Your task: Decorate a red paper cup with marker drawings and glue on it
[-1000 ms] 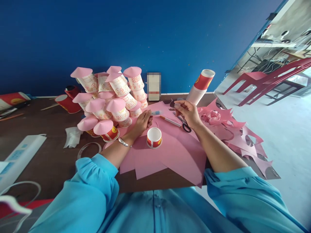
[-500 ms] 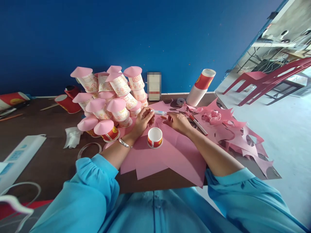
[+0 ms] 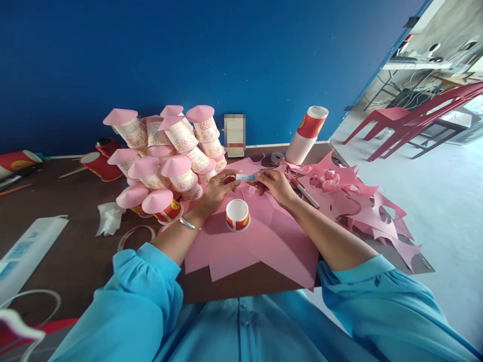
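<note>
Between my two hands is a glue stick point(image 3: 245, 177), a small white tube with a blue label, held level above the pink paper. My left hand point(image 3: 221, 188) pinches its left end and my right hand point(image 3: 277, 185) grips the right end. A small translucent cap point(image 3: 252, 190) shows just below the tube. Nearer to me, a short red and white paper cup point(image 3: 237, 216) stands upright with its open mouth up, on overlapping sheets of pink paper point(image 3: 260, 241).
Decorated cups with pink cone roofs point(image 3: 177, 166) are stacked at left. Pink paper scraps point(image 3: 358, 201), a red and white marker point(image 3: 306, 193) and a tape roll point(image 3: 277, 158) lie at right. Behind them stands a tall cup stack point(image 3: 306, 136). A phone point(image 3: 234, 136) leans against the wall.
My right hand has closed in on the tube's right end, and both hands now hold it. The translucent cap shows below. The whole view has shifted slightly.
</note>
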Tool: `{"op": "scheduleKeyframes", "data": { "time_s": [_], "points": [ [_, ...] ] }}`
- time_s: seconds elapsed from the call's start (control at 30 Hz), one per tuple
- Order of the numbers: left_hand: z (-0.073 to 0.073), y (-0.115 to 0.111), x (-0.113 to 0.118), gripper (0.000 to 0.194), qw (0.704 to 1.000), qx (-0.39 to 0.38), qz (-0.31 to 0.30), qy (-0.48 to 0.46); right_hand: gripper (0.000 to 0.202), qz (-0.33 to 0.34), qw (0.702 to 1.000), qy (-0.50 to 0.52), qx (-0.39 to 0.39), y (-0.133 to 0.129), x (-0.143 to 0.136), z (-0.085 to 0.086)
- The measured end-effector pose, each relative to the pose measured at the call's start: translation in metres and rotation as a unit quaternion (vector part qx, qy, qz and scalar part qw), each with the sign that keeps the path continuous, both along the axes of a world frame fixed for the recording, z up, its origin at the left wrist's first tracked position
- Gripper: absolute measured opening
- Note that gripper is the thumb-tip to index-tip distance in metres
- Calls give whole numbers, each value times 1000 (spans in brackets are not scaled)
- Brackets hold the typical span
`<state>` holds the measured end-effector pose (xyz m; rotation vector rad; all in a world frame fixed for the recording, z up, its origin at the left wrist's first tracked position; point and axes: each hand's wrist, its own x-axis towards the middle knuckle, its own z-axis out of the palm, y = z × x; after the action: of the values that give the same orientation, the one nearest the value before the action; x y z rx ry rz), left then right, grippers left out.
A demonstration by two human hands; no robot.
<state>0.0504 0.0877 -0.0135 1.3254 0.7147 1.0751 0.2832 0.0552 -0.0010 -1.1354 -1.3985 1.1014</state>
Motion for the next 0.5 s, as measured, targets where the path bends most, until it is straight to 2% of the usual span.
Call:
{"op": "scheduleKeyframes", "data": {
  "time_s": [0.1, 0.17, 0.27, 0.33, 0.43, 0.5],
  "points": [
    [1, -5, 0, 49, 999, -28, -2, -21, 70, -22, 1000, -3, 19, -1, 2, 2],
    [1, -7, 0, 45, 999, -49, -14, -14, 61, -40, 996, -49, 59, -5, 1, 5],
    [-1, -6, 1, 51, 998, -57, -21, 0, 43, -61, 982, -121, 129, -10, -3, 8],
    [-1, -4, 1, 55, 998, -56, -20, -2, 43, -57, 987, -98, 113, -11, -5, 9],
    [0, -1, 1, 54, 999, -45, -21, -3, 57, -33, 999, -13, 39, -9, -6, 9],
    [0, -1, 0, 55, 999, -43, -25, -6, 62, -26, 999, 17, 23, -8, -5, 9]
  ]
}}
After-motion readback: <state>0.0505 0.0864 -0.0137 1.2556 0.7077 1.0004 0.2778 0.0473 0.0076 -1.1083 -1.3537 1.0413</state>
